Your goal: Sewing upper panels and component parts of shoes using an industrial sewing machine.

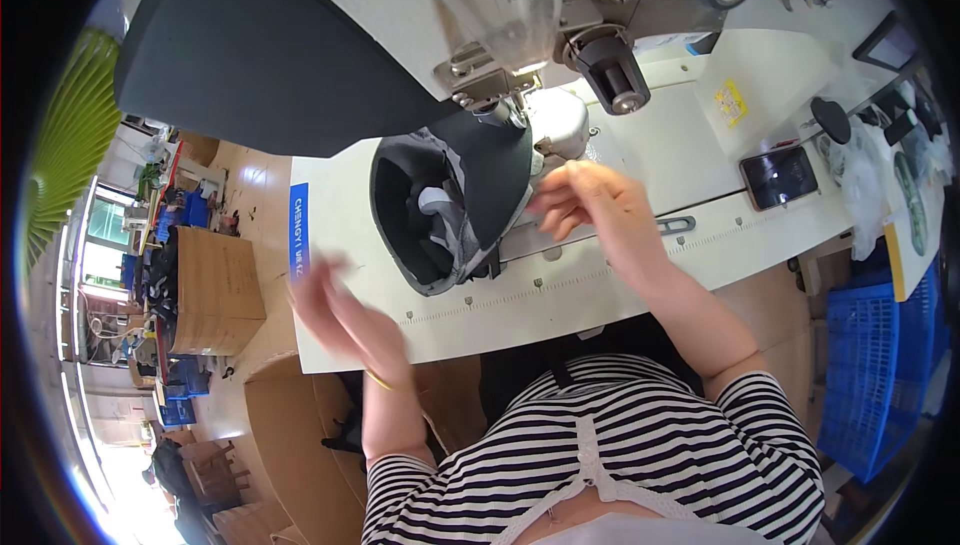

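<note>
A black, hollow fabric piece with grey lining [475, 185] lies on the white sewing table, its opening turned to the left. Its far edge reaches the needle area of the sewing machine [500, 90]. Just right of this piece is my right hand [600, 210], fingers curled in; whatever they pinch, if anything, is too small to make out. My left hand [345, 315] hovers by the table's left front edge, apart from the fabric, its fingers smeared by motion. A yellow bangle [378, 380] circles my left wrist.
A large dark panel [270, 55] covers the upper left. On the table's right side lie a phone [778, 178] and a clear plastic bag [862, 185]. Blue crates [870, 375] stand at the right, a cardboard box [215, 290] on the left floor. A ruler strip [540, 285] edges the table.
</note>
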Demonstrator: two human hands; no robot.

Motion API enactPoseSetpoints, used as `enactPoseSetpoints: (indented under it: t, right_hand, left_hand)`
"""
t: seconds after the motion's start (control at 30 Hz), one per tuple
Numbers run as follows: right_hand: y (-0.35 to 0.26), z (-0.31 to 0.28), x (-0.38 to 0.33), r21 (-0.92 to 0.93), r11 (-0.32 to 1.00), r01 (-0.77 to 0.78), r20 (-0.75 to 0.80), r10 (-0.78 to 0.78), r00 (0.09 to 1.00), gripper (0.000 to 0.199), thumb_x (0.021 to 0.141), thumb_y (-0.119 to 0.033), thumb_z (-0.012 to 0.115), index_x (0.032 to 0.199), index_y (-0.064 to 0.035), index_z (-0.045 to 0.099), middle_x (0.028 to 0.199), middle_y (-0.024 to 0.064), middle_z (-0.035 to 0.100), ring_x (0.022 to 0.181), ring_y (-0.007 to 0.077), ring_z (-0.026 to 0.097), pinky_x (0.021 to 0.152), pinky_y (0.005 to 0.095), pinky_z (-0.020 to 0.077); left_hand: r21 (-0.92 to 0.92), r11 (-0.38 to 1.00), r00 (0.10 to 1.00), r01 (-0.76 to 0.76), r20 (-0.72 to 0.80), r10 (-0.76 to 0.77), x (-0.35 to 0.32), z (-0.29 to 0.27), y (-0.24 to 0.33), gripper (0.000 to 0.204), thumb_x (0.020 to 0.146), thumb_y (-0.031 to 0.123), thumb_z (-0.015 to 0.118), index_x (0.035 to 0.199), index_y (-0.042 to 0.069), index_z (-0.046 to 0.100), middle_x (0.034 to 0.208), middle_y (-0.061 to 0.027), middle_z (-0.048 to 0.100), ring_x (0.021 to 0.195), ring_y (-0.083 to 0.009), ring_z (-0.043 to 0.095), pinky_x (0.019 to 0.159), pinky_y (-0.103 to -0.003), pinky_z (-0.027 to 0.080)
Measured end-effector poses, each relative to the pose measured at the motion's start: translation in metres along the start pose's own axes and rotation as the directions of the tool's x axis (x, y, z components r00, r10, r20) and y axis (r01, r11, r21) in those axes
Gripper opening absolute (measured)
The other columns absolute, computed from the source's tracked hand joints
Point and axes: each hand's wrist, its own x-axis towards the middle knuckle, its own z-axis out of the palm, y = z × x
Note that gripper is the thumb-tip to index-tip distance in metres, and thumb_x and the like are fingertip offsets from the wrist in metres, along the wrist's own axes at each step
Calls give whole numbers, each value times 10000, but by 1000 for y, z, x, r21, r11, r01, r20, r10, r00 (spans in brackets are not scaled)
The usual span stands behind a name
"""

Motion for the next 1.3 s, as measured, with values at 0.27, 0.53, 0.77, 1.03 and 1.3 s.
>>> enactPoseSetpoints:
  t: [0.27, 0.53, 0.77, 1.03, 1.3]
  right_hand:
    - [-4, 44, -9, 18, 998, -55, 142, 52, 988, 286, 994, -204, 437, 1117, 32, 542, 981, 91, 633, 843, 159, 644, 678, 280, 540]
    - [0, 38, -9, 212, 973, -87, 154, 54, 987, 286, 1000, -196, 413, 1109, 35, 541, 989, 91, 631, 858, 159, 640, 709, 303, 560]
    - [-8, 37, -5, 208, 975, -76, 105, 55, 993, 250, 989, -192, 444, 1011, 27, 563, 897, 64, 625, 776, 115, 625, 698, 280, 557]
    - [-14, 34, -11, 133, 990, -35, 88, 23, 996, 268, 994, -188, 447, 1104, 24, 569, 951, 28, 624, 852, 69, 590, 767, 249, 516]
    - [-9, 30, -10, -3, 999, 46, 51, -46, 998, 277, 999, -201, 433, 1105, 9, 579, 926, -17, 595, 856, 34, 523, 795, 203, 434]
  left_hand:
    - [-267, 129, 297, 955, 872, -389, 56, 59, -76, 629, 962, 519, 340, 1217, -17, 547, 1202, -144, 591, 1095, -265, 574, 969, -373, 450]
    - [-368, 412, 530, 834, 743, -408, 83, 37, -29, 485, 980, 340, 356, 1180, -57, 549, 1146, -166, 620, 1033, -263, 613, 931, -362, 477]
    - [-375, 518, 595, 769, 716, -365, 78, 29, -33, 483, 981, 363, 366, 1212, -26, 535, 1177, -146, 604, 1066, -251, 594, 955, -355, 451]
    - [-409, 603, 696, 685, 611, -377, 60, 21, -17, 598, 986, 464, 290, 1304, -10, 466, 1286, -135, 537, 1165, -251, 530, 1013, -360, 397]
    - [-351, 818, 872, 456, 363, -330, 47, 28, 0, 562, 1009, 441, 272, 1240, -14, 508, 1205, -111, 559, 1107, -193, 531, 972, -323, 402]
